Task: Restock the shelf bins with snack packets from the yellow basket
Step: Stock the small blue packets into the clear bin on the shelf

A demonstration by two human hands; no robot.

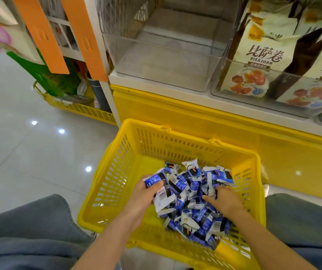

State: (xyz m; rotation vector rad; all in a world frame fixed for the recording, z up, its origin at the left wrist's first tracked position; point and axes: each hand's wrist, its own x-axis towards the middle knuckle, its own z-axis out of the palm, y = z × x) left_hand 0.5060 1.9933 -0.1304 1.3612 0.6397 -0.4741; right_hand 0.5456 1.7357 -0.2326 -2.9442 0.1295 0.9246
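Observation:
A yellow basket (pixel 117 172) stands on the floor between my knees, holding a heap of small blue-and-white snack packets (pixel 193 207). My left hand (pixel 144 193) grips a bunch of these packets at the heap's left side. My right hand (pixel 224 201) is dug into the heap's right side, fingers curled among the packets. Above the basket on the lowest shelf sits a clear plastic bin (pixel 166 61) with nothing in it.
To the right another clear bin (pixel 240 98) holds upright cream snack bags (pixel 257 61). The shelf's yellow base panel (pixel 195 117) rises behind the basket. A second yellow basket (pixel 84 110) with green items sits at the left. Grey tiled floor lies to the left.

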